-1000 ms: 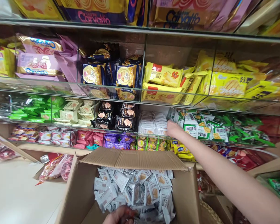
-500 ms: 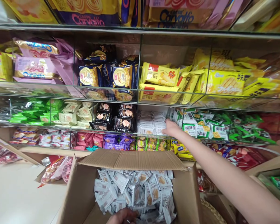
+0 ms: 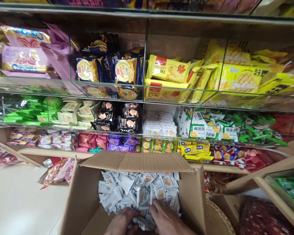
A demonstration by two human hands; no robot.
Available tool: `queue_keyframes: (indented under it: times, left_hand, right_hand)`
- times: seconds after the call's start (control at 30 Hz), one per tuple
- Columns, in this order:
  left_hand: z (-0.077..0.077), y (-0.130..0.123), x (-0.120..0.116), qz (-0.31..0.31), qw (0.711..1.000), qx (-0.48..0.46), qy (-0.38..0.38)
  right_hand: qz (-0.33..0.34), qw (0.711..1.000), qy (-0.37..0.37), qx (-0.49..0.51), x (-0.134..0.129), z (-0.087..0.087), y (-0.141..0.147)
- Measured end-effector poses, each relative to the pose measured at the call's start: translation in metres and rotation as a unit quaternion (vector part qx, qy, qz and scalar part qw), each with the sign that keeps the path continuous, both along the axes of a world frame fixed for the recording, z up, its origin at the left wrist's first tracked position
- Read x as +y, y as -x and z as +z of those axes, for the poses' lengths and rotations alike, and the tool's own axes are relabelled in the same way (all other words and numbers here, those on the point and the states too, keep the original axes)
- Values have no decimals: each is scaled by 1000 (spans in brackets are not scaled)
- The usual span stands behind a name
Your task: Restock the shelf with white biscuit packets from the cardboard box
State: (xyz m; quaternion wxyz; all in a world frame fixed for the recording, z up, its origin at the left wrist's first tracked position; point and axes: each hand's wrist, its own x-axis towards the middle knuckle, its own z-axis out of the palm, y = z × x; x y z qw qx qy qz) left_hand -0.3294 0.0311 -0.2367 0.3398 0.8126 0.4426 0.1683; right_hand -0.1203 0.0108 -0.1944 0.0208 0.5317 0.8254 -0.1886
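An open cardboard box [image 3: 134, 161] in front of me holds many small white-grey wrapped snack packets [image 3: 126, 182]. Down among them is my left hand [image 3: 123, 222], its fingers curled at a few packets near the front of the pile. My right hand [image 3: 168, 218] lies beside it, fingers reaching over packets on the right and slightly spread. The fingertips of both hands are partly hidden. Beyond the box, similar white packets [image 3: 159, 125] stand in neat stacked rows in a shelf compartment.
Glass-fronted shelf compartments hold black packets [image 3: 128, 122] left of the white rows and green-white packets [image 3: 205, 130] to the right. Yellow packs [image 3: 168, 70] sit one shelf higher. A woven basket [image 3: 219, 215] stands right of the box, and bagged goods [image 3: 57, 174] lie at left.
My right hand has come back from the white rows on the shelf down into the box. My left hand remains among the packets and shows more. The view has tilted down slightly.
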Motion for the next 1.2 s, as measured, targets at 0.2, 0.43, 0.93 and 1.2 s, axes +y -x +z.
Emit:
queue_keyframes:
  times: [0.2,0.43,0.93,1.2]
  left_hand:
    - [14,0,-3,-3,999,24,45]
    - [41,-7,-3,27,992,63,109]
    - [52,-7,-3,38,989,41,136]
    - [59,-3,-1,24,987,14,160]
  right_hand:
    - [-40,998,12,-53,-1,-28,9]
    - [-1,999,36,-36,-6,-15,4]
    - [45,982,100,152,-11,1,11]
    - [34,994,7,104,-8,-8,37]
